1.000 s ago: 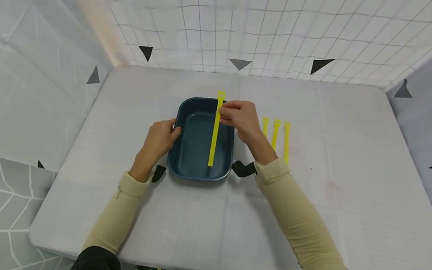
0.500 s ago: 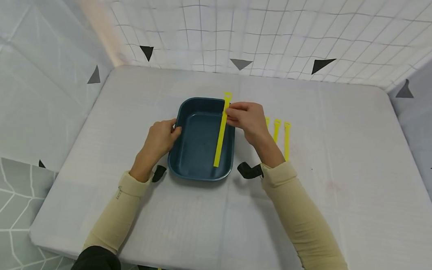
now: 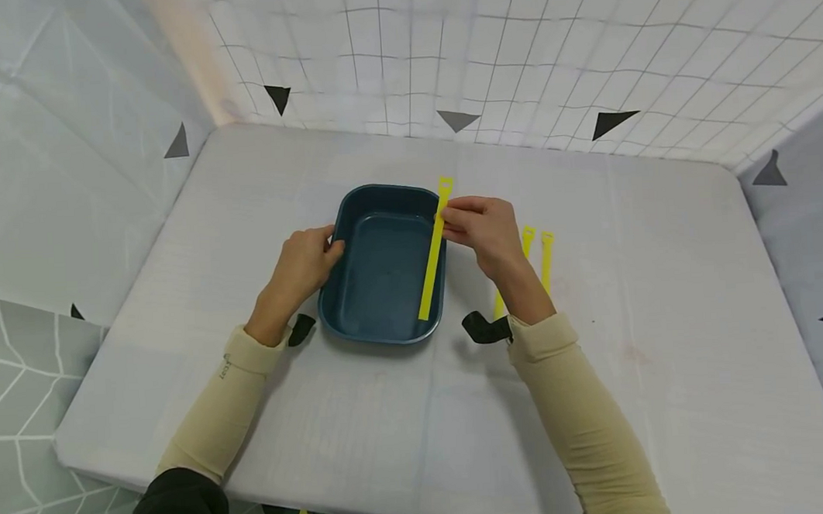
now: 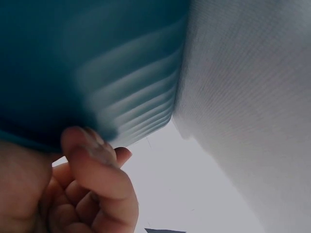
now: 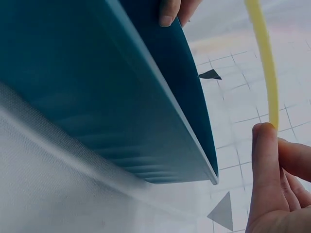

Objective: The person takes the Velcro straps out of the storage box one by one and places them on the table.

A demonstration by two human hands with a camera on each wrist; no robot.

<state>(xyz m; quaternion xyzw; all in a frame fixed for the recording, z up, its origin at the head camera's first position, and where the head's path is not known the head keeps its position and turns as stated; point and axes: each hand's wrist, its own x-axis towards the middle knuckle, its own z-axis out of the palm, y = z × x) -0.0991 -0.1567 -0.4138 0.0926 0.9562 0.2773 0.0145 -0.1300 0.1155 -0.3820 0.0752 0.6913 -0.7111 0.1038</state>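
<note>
A deep teal rectangular basin (image 3: 384,270) with rounded corners sits on the white-covered table. My left hand (image 3: 302,264) grips its left rim, the thumb over the edge; in the left wrist view the fingers (image 4: 104,179) curl below the ribbed wall. My right hand (image 3: 485,230) pinches a flat yellow strip (image 3: 432,271) with a holed end, near that end. The strip slants above the basin's right edge, apart from the basin floor. In the right wrist view the strip (image 5: 266,58) rises from between thumb and fingertips, bending slightly.
More yellow strips (image 3: 547,261) lie on the table (image 3: 665,290) right of the basin, partly hidden by my right forearm. A gridded white sheet (image 3: 499,58) with dark triangles stands behind the table. Black wrist-camera mounts (image 3: 485,328) stick out from both sleeves.
My right hand has moved right with the yellow strip, from over the basin's interior to its right edge. The left hand and the basin have stayed in place.
</note>
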